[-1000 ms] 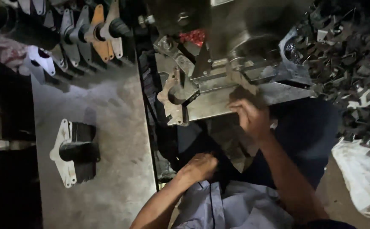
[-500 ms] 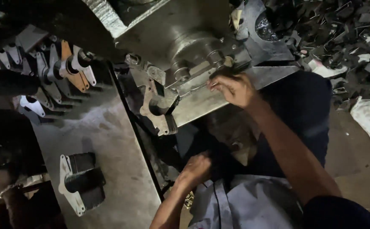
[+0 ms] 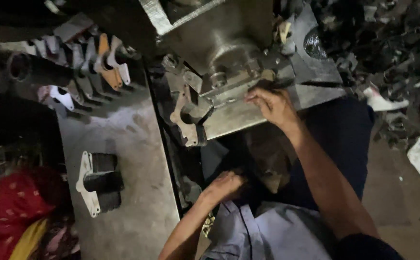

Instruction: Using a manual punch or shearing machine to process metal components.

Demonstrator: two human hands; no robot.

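The right hand has shifted left, fingers curled on the press plate; left hand unclear.

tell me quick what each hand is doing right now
Left hand: curled low beside the machine; a grip cannot be told.
Right hand: fingers bent on the machine's metal plate, gripping nothing visible.

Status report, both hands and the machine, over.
Right hand gripping the steel machine's clamp bar. Left hand low by the dark machine base, grip unclear. Pale metal bracket casting hangs at the machine's front. Nothing blocking.
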